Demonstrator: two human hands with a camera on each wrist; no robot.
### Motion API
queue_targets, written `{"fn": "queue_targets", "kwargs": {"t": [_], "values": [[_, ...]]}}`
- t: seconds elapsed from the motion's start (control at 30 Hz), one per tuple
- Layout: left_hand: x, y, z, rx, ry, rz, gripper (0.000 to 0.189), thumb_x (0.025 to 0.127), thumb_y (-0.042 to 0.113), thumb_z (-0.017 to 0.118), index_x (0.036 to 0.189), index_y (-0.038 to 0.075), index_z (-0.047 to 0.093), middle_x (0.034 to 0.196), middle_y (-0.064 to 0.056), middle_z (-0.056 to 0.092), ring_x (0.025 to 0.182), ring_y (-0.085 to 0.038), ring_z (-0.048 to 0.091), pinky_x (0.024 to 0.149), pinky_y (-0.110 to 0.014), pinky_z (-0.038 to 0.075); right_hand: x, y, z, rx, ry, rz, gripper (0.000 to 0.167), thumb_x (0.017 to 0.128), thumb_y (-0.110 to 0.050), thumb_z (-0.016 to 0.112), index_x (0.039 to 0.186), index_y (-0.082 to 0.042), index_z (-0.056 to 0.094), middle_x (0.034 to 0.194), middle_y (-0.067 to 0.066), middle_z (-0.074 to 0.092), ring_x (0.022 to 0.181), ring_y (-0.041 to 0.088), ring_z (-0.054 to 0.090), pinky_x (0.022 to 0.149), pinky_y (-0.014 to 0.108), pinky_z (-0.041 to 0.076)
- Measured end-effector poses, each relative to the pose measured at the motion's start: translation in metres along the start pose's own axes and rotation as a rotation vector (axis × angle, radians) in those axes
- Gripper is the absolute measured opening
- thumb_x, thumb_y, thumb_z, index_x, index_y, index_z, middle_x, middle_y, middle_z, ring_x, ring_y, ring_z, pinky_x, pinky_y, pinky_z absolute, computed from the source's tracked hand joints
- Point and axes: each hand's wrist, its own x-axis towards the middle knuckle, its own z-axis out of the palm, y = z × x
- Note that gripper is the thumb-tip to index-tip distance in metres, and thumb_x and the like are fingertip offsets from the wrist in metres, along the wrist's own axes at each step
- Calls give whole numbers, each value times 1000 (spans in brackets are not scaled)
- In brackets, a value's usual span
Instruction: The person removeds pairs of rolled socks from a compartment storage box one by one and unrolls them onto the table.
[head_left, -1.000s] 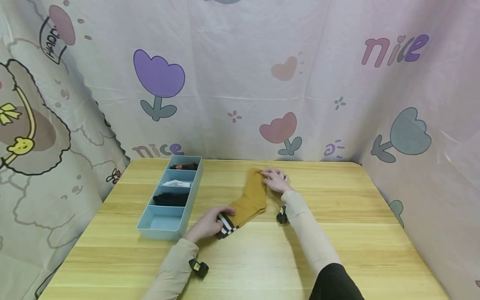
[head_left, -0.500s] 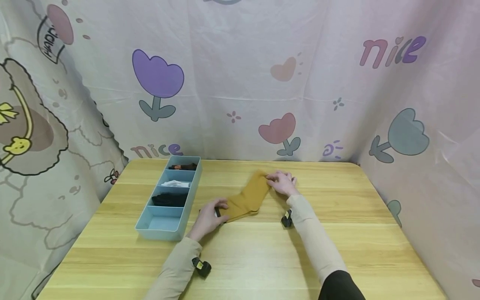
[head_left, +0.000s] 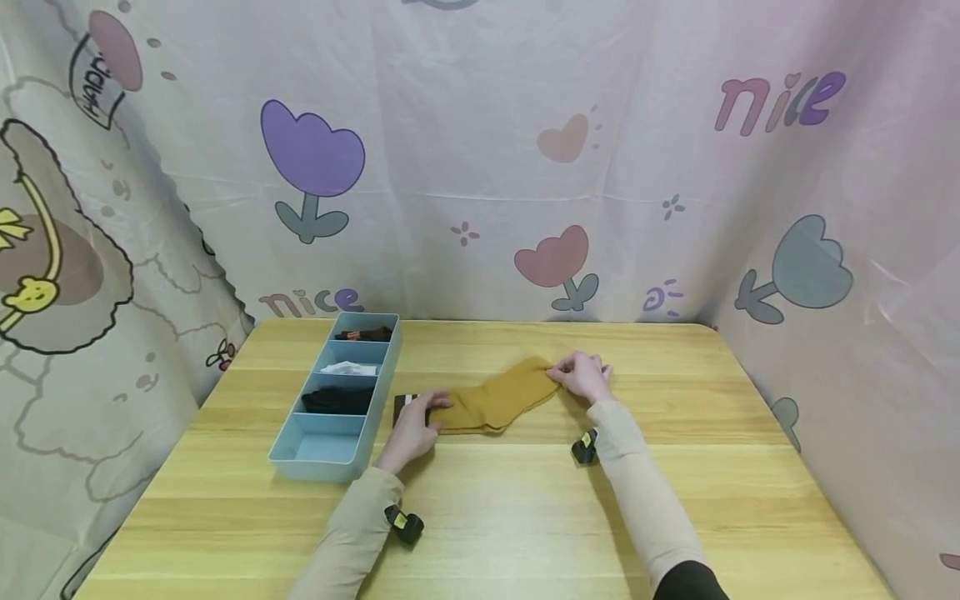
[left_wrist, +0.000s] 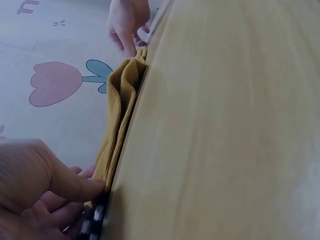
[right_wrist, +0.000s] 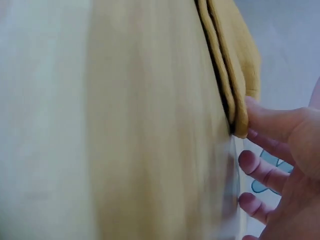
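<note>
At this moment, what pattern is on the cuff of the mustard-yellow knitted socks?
The cuff, partly hidden, is dark with white striping, clearest in the head view.

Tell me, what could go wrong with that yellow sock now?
The right fingers pinch only the end of the yellow sock, so it might slip loose. Its layers gape apart in the left wrist view, so they could end up crooked. And the striped cuff lies close to the blue tray, so sliding it that way might bump the tray.
</note>
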Motion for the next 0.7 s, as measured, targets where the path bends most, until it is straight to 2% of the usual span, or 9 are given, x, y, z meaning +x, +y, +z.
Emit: {"fn": "queue_targets", "kwargs": {"t": [0.2,0.3,0.37,0.47,0.57,0.7], "values": [[5,-1,3,38,28,9,58,78,-24,45,131,-4,58,118,-16,72,131,-41,53,108,-51,43,-8,3,-5,3,-37,24,19,89,-31,76,86,-13,76,110,10,73,118,41,47,106,64,16],[10,-2,4,26,25,5,60,77,-25,44,132,-4,57,118,-18,72,131,-40,53,107,-50,43,-13,2,-7,7,-48,21,15,88,-29,75,82,-15,74,102,6,74,117,41,48,107,66,16],[14,-3,4,6,26,-3,61,78,-26,43,133,-4,56,119,-18,72,133,-40,53,110,-53,41,-16,2,-8,13,-40,5,12,87,-27,76,81,-17,72,94,4,72,111,38,50,103,64,18],[21,-5,3,-3,35,-11,61,78,-26,43,132,-3,57,118,-17,73,134,-38,52,112,-52,40,-20,3,-6,48,-32,-28,7,86,-20,75,89,-16,70,91,4,68,105,36,51,98,59,20],[28,-8,3,-10,56,-23,61,79,-26,42,132,-1,57,118,-15,74,135,-36,52,112,-49,39,-21,5,-3,79,-35,-64,16,85,-12,74,100,-14,67,96,7,63,105,37,49,97,59,19],[35,-10,4,-15,75,-26,61,78,-27,41,130,0,59,117,-15,73,132,-35,54,112,-48,39,-24,6,-2,64,-45,-100,31,82,-5,74,109,-14,63,104,10,62,106,38,47,94,58,21]]}}
